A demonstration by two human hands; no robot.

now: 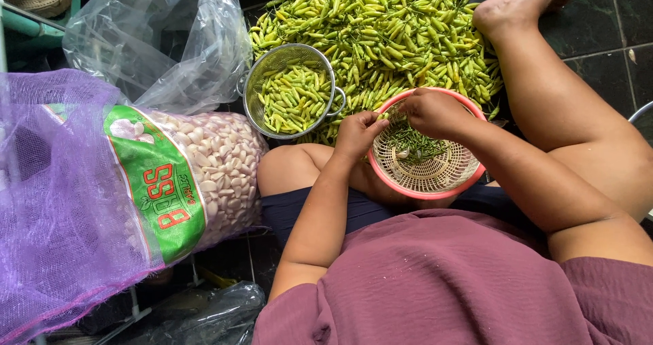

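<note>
Evenly and softly lit from above, daylight-like, with no hard shadows. Bright and saturated on the chillies (381, 25) and purple net (54, 202). White glare along folds of the plastic bag (163, 39). Dim and murky in the lower left corner and on the dark floor (612, 66). Sharp throughout; slight wide-angle stretch at edges.

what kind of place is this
Probably a home or small food-prep area, worked on a dark tiled floor: a heap of green chillies lies there, beside a metal colander and a big mesh sack of peeled garlic.
</note>
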